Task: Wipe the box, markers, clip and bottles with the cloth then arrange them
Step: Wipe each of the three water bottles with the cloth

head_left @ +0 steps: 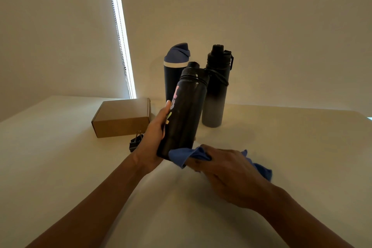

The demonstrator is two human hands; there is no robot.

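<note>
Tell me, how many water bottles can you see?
3. A black stickered metal bottle is tilted in the left hand. A dark bottle with a blue lid and a black-to-grey bottle stand behind it. More may be hidden outside the view.

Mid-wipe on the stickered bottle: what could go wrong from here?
1. The left hand alone grips the tilted black stickered bottle, lifted off the white table; it may slip while the right hand rubs its base with the blue cloth.
2. The blue-lidded dark bottle and black-to-grey bottle stand just behind; a swing might topple them.
3. The black binder clip lies beside the left wrist and could get knocked.
</note>
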